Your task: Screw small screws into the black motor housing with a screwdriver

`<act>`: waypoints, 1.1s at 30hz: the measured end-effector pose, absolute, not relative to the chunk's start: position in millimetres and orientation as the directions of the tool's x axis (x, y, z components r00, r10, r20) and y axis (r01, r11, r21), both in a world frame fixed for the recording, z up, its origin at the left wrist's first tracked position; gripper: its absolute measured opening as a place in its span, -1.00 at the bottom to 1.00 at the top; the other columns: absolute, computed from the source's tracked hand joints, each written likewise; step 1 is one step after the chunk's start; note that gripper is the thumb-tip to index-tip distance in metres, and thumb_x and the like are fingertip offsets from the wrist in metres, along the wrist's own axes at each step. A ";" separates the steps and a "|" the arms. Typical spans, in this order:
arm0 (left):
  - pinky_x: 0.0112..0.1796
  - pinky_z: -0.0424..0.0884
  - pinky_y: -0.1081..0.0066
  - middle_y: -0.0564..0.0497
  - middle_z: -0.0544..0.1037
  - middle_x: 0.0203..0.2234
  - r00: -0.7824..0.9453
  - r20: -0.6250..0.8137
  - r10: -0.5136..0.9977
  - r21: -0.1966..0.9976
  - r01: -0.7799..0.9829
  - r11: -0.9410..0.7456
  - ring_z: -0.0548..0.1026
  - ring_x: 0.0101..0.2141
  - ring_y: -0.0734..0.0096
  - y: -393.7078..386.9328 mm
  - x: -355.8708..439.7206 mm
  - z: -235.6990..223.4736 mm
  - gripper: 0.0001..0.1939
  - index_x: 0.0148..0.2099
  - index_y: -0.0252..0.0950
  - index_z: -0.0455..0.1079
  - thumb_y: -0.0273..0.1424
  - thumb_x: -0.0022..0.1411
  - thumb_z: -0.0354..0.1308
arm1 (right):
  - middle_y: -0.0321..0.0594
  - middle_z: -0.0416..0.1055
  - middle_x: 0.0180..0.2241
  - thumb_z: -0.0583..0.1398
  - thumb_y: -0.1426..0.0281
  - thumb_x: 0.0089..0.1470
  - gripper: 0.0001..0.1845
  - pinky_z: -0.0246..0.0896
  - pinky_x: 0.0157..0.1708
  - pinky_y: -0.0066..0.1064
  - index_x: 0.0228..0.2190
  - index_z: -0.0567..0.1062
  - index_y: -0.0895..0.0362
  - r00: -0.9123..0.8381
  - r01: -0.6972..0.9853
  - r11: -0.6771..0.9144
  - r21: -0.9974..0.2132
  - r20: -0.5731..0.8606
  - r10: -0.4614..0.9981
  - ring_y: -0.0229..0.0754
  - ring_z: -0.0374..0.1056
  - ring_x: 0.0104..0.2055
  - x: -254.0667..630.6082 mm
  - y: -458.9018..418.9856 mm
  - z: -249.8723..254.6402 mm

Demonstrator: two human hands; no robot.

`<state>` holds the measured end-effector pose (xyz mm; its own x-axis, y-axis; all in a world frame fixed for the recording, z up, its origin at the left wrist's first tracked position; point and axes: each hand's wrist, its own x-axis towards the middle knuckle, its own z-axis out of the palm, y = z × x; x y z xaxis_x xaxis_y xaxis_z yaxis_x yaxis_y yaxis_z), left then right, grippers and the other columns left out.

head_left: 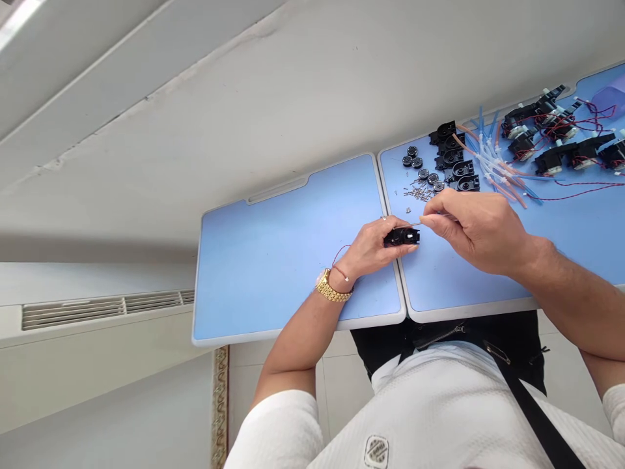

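Note:
My left hand point(367, 249) is wrapped round a small black plastic motor housing point(403, 236) with a white part in its middle. A thin red wire point(340, 251) with a white connector trails from it over my wrist. My right hand point(481, 225) is closed on a slim screwdriver point(409, 226); its metal shaft points left and its tip is at the top edge of the housing, near my left fingers. The handle is mostly hidden in my right hand. Just beyond lie a pile of small screws point(420, 191) and several round black parts point(424, 174).
Black plastic shells point(450, 158) stand in a column behind my right hand. Blue, clear and orange tubes or ties point(495, 159) lie beside them. Wired black assemblies point(551, 124) and a purple container point(610, 96) are far right. Two blue tabletops point(293, 260) meet at a seam against the wall.

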<state>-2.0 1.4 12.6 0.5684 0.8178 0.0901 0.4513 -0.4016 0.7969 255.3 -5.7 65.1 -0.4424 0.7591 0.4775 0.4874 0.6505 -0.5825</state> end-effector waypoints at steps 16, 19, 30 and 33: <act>-0.13 0.52 0.32 -0.06 0.69 -0.16 0.556 0.079 0.828 0.801 0.459 -0.384 0.61 -0.22 0.28 2.0 -2.3 11.9 -0.44 0.06 -0.24 0.59 0.15 0.37 0.34 | -0.19 0.63 -0.19 0.09 0.37 0.48 -0.83 0.48 -0.13 -0.17 -0.03 0.47 0.00 -0.484 0.451 0.744 -0.493 0.565 0.668 -0.05 0.57 -0.18 254.4 -5.5 66.6; -0.14 0.51 0.32 -0.06 0.69 -0.17 0.561 0.082 0.824 0.801 0.455 -0.390 0.61 -0.23 0.29 1.8 -2.3 12.1 -0.44 0.06 -0.24 0.59 0.15 0.38 0.34 | -0.17 0.63 -0.19 0.15 0.35 0.46 -0.83 0.48 -0.13 -0.16 0.03 0.46 0.05 -0.460 0.441 0.754 -0.487 0.599 0.655 -0.04 0.57 -0.19 254.8 -4.9 66.5; -0.16 0.51 0.34 -0.05 0.68 -0.19 0.574 0.108 0.812 0.779 0.458 -0.428 0.60 -0.25 0.32 0.9 -2.6 13.1 -0.48 0.06 -0.25 0.58 0.10 0.41 0.33 | -0.16 0.64 -0.12 0.13 0.38 0.47 -0.76 0.49 -0.09 -0.14 0.10 0.47 0.02 -0.448 0.437 0.764 -0.476 0.621 0.643 -0.04 0.60 -0.17 254.8 -4.4 64.8; -0.14 0.51 0.33 -0.06 0.69 -0.17 0.574 0.099 0.813 0.773 0.470 -0.426 0.61 -0.23 0.30 0.9 -2.2 13.0 -0.49 0.06 -0.25 0.58 0.10 0.41 0.33 | -0.26 0.63 -0.36 0.16 0.22 0.50 -0.81 0.40 -0.30 -0.22 -0.12 0.55 0.00 -0.442 0.537 0.708 -0.459 0.562 0.699 -0.11 0.52 -0.40 257.2 -3.0 63.2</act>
<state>-2.2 0.9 13.0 0.5739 0.8129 0.0992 0.4699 -0.4260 0.7731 257.2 -3.0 63.2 -0.4415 0.6995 0.5620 0.5370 0.7077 -0.4590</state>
